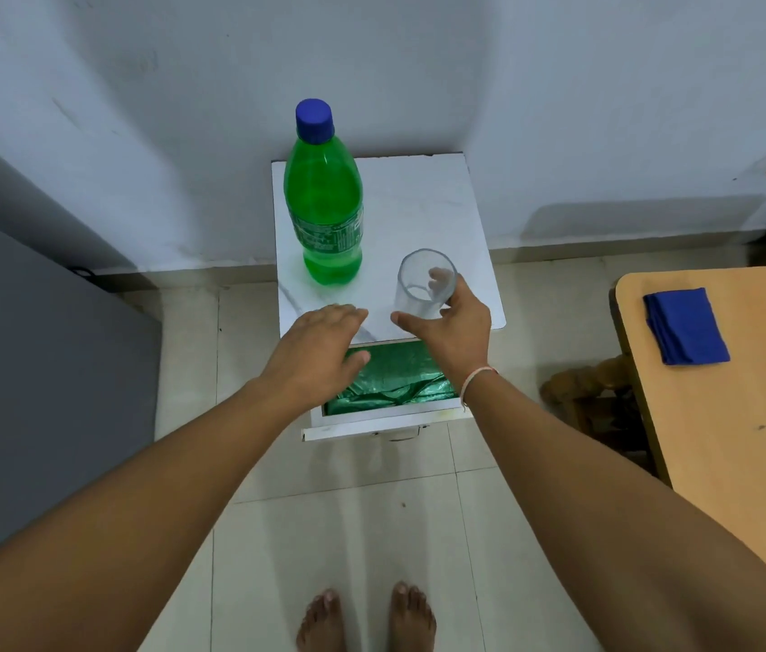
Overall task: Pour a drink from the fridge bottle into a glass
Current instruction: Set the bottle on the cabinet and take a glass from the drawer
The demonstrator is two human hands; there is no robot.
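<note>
The bottle stands upright on the small white worktop, toward its back left corner, its blue cap on and its long axis vertical. It lies straight ahead of the left hand, further from the person, with bare worktop between them. That hand hovers flat and open over the worktop's front edge, palm down, fingers together, holding nothing. It is the nearer hand to the bottle and has a clear line to it.

The right hand is wrapped loosely around the lower part of the empty glass, thumb on the near left side and fingers showing through the far wall. The glass stands near the front right corner, slightly tilted toward the bottle, apart from it. Whether its base rests fully on the worktop cannot be told.

Judging from this, the coming move is a forward reach by the left hand to the bottle's body, so the cap can come off.
</note>
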